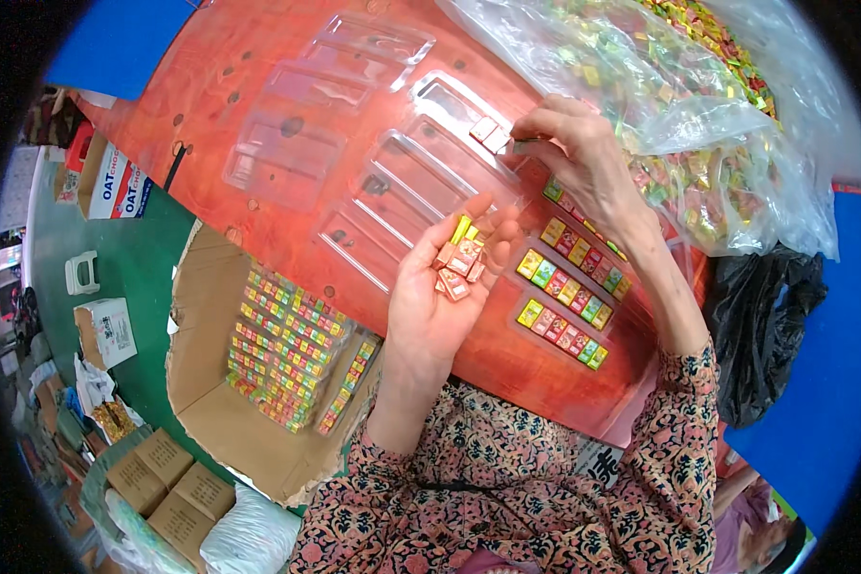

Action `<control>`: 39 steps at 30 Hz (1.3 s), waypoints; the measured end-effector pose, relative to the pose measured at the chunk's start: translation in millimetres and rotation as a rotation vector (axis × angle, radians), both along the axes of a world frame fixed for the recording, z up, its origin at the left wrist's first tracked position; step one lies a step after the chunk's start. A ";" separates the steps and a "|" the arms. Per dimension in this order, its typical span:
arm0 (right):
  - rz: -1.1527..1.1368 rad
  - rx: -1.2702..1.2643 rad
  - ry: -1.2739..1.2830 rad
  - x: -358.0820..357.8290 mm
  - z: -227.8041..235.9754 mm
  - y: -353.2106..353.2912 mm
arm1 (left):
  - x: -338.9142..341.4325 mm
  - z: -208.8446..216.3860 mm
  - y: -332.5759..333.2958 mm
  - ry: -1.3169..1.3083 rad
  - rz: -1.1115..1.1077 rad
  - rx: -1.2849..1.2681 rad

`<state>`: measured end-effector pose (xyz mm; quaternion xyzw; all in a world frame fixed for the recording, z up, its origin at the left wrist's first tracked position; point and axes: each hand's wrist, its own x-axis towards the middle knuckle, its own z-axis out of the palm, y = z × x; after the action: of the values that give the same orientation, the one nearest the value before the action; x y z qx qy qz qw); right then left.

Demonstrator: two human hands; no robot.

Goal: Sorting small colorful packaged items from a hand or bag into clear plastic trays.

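My left hand (423, 308) is turned palm up, with the fingers cupped round several small wrapped candies (463, 260), orange-red and yellow. Over the far side of the red table, my right hand (588, 158) has thumb and fingers pinched together at the end of a clear plastic tray (437, 84). Two pale-looking wrapped candies (488, 132) lie in that tray beside the fingertips. Whatever the pinch holds is hidden. Right of my left hand lie several narrow trays filled with coloured candies (562, 335); my right forearm passes over part of them.
More clear trays (287, 158) lie on the red table (210, 115). A large clear bag of candies (679, 105) stands at the far right, above a black bag (765, 325). At the left, an open cardboard box (201, 373) holds filled trays. Brown cartons (177, 497) stand lower left.
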<state>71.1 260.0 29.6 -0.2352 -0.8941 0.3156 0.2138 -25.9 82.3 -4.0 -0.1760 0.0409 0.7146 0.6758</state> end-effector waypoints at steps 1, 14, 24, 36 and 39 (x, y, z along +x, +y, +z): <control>0.086 0.118 -0.031 -2.0 -7.9 6.0 | 0.2 0.0 -0.7 0.001 0.001 -0.001; -0.056 0.107 0.040 -0.4 -17.7 -3.1 | -3.7 5.0 -2.9 0.016 0.003 -0.075; -0.068 0.232 -0.041 -3.3 -28.6 -11.2 | 0.3 18.0 3.9 0.137 0.041 -0.069; 0.428 -0.037 -0.109 -1.7 13.1 -40.5 | 3.3 2.8 1.4 0.122 0.009 0.016; 0.446 -0.071 -0.126 2.3 12.4 -38.9 | 7.5 2.2 0.9 0.133 -0.005 0.029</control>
<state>73.3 221.1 41.9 -0.0585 -0.9238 0.3710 0.0742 -18.4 83.2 -1.9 -0.1180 0.0758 0.7234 0.6760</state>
